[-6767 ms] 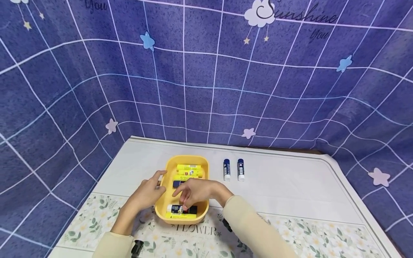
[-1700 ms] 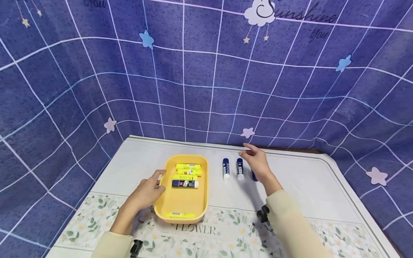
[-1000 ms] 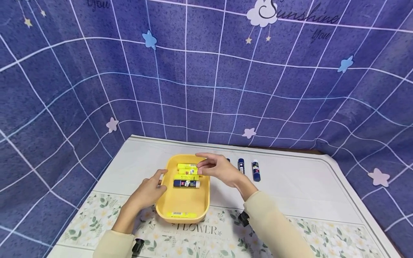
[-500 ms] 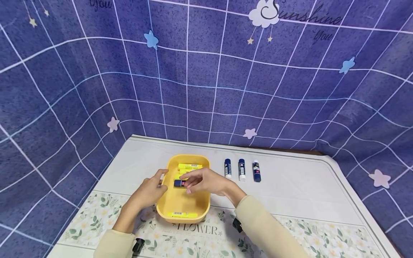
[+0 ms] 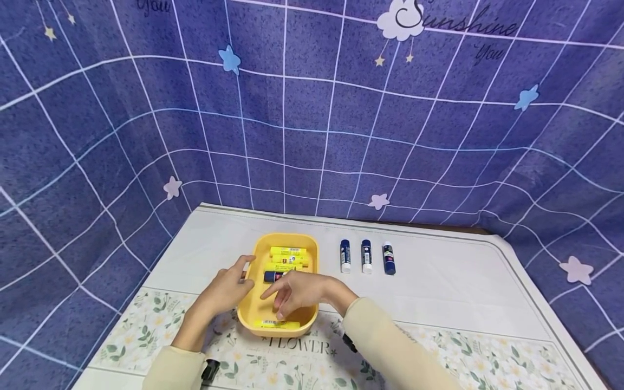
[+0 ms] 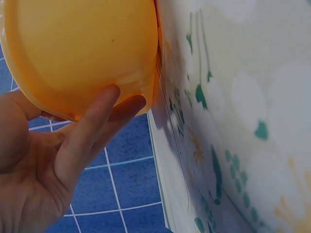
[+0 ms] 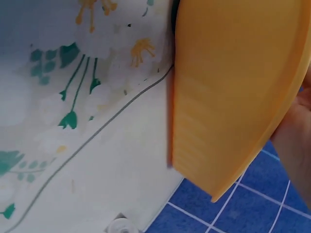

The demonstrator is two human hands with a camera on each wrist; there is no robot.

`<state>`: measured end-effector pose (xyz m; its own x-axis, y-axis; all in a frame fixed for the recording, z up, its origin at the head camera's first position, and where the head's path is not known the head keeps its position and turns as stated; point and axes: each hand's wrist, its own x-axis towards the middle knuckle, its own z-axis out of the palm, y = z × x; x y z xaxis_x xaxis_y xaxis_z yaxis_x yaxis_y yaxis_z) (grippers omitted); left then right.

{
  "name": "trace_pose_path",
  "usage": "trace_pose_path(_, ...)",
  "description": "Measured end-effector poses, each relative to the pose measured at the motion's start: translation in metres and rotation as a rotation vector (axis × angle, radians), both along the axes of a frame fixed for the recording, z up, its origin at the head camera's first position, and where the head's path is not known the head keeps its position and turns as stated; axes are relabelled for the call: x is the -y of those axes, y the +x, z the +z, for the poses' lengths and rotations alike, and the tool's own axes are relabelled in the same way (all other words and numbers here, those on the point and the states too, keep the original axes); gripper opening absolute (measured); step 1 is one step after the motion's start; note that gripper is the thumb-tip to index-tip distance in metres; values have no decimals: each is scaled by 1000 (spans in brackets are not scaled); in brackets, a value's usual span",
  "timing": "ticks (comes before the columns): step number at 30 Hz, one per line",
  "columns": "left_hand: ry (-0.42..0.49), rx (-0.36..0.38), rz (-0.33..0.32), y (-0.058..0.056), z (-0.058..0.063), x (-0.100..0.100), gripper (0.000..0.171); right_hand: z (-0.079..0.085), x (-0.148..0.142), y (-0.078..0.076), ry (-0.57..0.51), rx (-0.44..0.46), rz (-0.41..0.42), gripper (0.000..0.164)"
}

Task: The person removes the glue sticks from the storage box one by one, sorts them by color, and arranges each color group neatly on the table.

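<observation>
Tray (image 5: 254,310): yellow, round-cornered | left hand (image 5: 223,290): gripping rim | right hand (image 5: 303,290): over it, fingers apart

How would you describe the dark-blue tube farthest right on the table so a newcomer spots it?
On the white table, right of the yellow tray, three dark-blue tubes lie in a row. Pick the rightmost tube, farthest from the tray. Its white end points toward the patterned curtain, while both neighbours' white ends point the opposite way.

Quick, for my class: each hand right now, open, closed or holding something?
Left hand: holding the yellow, rounded plastic tray by its side.
Right hand: at a yellow cylindrical stick in the tray; open or closed cannot be told.
</observation>
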<state>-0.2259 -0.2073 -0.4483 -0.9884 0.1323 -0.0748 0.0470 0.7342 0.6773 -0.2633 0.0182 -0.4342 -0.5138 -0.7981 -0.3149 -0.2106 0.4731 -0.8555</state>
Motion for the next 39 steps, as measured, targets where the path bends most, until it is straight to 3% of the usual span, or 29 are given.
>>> trace_pose_path(6, 9, 7, 2, 0, 0, 0, 61, 1, 7, 4, 142, -93, 79, 52)
trace_pose_path(15, -5, 4, 3, 0, 0, 0, 61, -4, 13, 7, 193, -130, 136, 56)
trace_pose_path(23, 17, 12, 5, 0, 1, 0, 62, -5, 15, 11, 242, -282, 200, 53)
trace_pose_path(31, 5, 1, 7, 0, 0, 0, 60, -2, 12, 11, 198, -321, 214, 55)
trace_pose_path(39, -17, -2, 0, -1, -1, -1, 60, 10, -7, 0, 55, -234, 118, 54)
